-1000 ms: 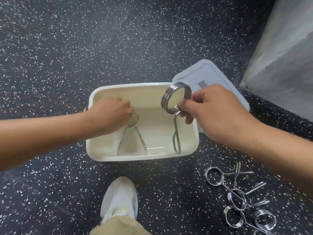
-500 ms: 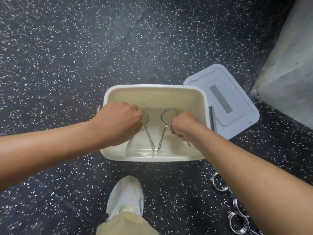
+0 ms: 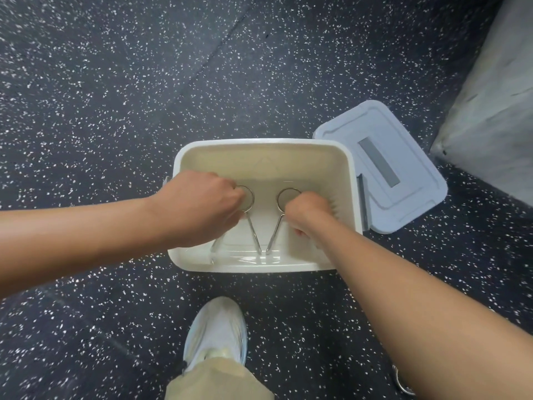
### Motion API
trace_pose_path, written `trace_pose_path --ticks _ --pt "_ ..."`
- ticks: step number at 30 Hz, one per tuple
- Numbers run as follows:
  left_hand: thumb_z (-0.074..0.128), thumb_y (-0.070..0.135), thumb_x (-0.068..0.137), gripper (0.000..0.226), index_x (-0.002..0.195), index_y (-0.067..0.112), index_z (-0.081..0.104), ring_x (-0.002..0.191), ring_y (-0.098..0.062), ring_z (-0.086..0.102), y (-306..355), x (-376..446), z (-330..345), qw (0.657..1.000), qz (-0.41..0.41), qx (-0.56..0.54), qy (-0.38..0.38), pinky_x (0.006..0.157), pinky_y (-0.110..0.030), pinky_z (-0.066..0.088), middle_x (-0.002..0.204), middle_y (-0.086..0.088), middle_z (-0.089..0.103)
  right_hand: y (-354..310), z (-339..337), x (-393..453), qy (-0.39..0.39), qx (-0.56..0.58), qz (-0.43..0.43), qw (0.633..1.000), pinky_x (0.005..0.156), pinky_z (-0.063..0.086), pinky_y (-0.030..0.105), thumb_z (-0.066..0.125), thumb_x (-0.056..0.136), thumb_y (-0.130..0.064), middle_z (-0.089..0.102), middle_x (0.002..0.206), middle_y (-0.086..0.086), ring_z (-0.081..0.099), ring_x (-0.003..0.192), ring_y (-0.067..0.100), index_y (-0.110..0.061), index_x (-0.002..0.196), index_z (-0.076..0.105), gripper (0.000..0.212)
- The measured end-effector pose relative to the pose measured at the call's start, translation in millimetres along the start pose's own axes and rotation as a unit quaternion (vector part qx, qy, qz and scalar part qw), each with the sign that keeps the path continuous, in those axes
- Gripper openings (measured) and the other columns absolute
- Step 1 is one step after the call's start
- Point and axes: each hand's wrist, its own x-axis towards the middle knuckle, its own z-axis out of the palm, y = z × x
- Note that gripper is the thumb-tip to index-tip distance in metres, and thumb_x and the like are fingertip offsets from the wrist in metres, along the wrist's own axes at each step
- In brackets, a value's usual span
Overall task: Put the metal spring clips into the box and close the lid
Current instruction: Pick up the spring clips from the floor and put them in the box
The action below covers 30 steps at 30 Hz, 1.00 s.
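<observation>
Since a second ago the right hand [image 3: 310, 210] has gone from holding its spring clip up above the rim to sitting low inside the box [image 3: 350, 180], and the view has shifted so that the loose clips on the floor are now almost wholly hidden behind the right forearm.

The box, cream inside with a white rim, stands open on the speckled black floor [image 3: 101, 82]. Both hands are down inside it. The left hand [image 3: 199, 207] is on the box's left side, its fingers curled shut around the left spring clip [image 3: 250, 223], whose ring shows just past the knuckles and whose legs run toward the near wall. The right hand is on the box's right side, its fingers closed over the right spring clip [image 3: 278, 217]; the ring stands out to the left of the fist and one leg slants toward the near wall. The two inner legs nearly meet at the near wall, forming a V.

The grey lid [image 3: 403, 157] lies flat on the floor against the right side of the box. A white shoe [image 3: 216, 333] and a khaki trouser leg [image 3: 216, 379] are on the floor near the box's front wall. A bit of another clip [image 3: 402, 381] peeks out under the right forearm, well apart from the box.
</observation>
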Motion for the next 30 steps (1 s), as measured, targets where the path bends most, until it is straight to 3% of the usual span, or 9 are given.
trace_pose_path --ticks 2,6,8,11,15,18,21,27,30 --pt "0.041 0.041 0.099 0.031 0.085 0.016 0.055 0.068 -0.028 0.063 0 0 -2 1.000 -0.001 -0.006 0.000 0.050 -0.031 0.042 0.072 0.001 0.055 -4 -3 -7 -0.008 -0.016 -0.005 1.000 0.065 0.056 0.032 0.047 0.098 -0.008 0.057 0.083 0.011 0.053 0.062 0.023 0.003 0.121 0.063 0.030" --pt "0.040 0.041 0.099 0.034 0.085 0.016 0.058 0.065 -0.027 0.062 4 -1 -6 1.000 0.004 -0.001 0.011 0.047 -0.030 0.040 0.070 0.001 0.054 -3 -16 -26 0.023 -0.095 -0.032 0.995 0.042 0.036 0.023 0.045 0.100 -0.013 0.063 0.071 0.007 0.055 0.048 0.014 -0.004 0.085 0.060 0.023" --pt "0.037 0.043 0.100 0.037 0.087 0.016 0.060 0.067 -0.026 0.062 7 2 -10 1.000 0.005 0.004 0.004 0.048 -0.028 0.036 0.071 0.003 0.053 1 -29 -36 0.044 -0.119 -0.079 0.989 0.044 0.036 0.022 0.046 0.101 -0.020 0.065 0.068 0.007 0.057 0.051 0.016 -0.006 0.076 0.059 0.032" --pt "0.035 0.048 0.100 0.041 0.092 0.017 0.059 0.067 -0.025 0.059 16 10 -21 1.000 0.004 -0.005 -0.009 0.052 -0.029 0.038 0.075 0.003 0.053 14 -55 -54 0.084 -0.129 -0.138 0.978 0.053 0.044 0.027 0.048 0.099 -0.035 0.069 0.077 0.008 0.062 0.061 0.023 -0.008 0.084 0.068 0.038" --pt "0.034 0.050 0.100 0.034 0.085 0.020 0.038 0.062 -0.025 0.053 45 23 -39 0.999 0.005 -0.047 -0.026 0.052 -0.031 0.042 0.071 0.005 0.048 49 -90 -89 0.116 -0.178 -0.184 0.960 0.050 0.042 0.029 0.047 0.100 -0.041 0.066 0.065 0.005 0.059 0.055 0.021 -0.009 0.072 0.066 0.046" --pt "0.033 0.050 0.100 0.031 0.095 0.021 0.041 0.063 -0.026 0.057 70 29 -46 0.997 0.039 -0.066 -0.011 0.053 -0.033 0.045 0.078 0.003 0.060 88 -108 -109 0.121 -0.211 -0.167 0.956 0.046 0.031 0.031 0.047 0.100 -0.041 0.054 0.051 0.000 0.051 0.048 0.018 -0.015 0.056 0.051 0.051" --pt "0.031 0.048 0.101 0.032 0.100 0.019 0.046 0.063 -0.026 0.060 100 42 -54 0.995 0.083 -0.060 0.000 0.049 -0.032 0.044 0.079 0.001 0.063 138 -121 -115 0.117 -0.235 -0.115 0.958 0.051 0.038 0.033 0.045 0.100 -0.045 0.060 0.059 -0.002 0.057 0.056 0.017 -0.018 0.063 0.055 0.047" --pt "0.033 0.038 0.103 0.025 0.096 0.016 0.042 0.058 -0.026 0.048 175 69 -55 0.981 0.164 -0.101 0.006 0.045 -0.032 0.025 0.077 -0.001 0.054 237 -125 -120 0.115 -0.211 -0.031 0.970 0.049 0.042 0.032 0.046 0.100 -0.044 0.062 0.055 0.000 0.055 0.049 0.019 -0.015 0.066 0.059 0.047" --pt "0.036 0.031 0.102 0.019 0.091 0.016 0.038 0.052 -0.022 0.040 211 79 -31 0.976 0.171 -0.129 -0.050 0.049 -0.035 0.032 0.070 0.000 0.046 277 -118 -117 0.121 -0.190 -0.005 0.974 0.048 0.040 0.030 0.047 0.101 -0.041 0.063 0.054 0.000 0.054 0.047 0.018 -0.012 0.065 0.059 0.047"
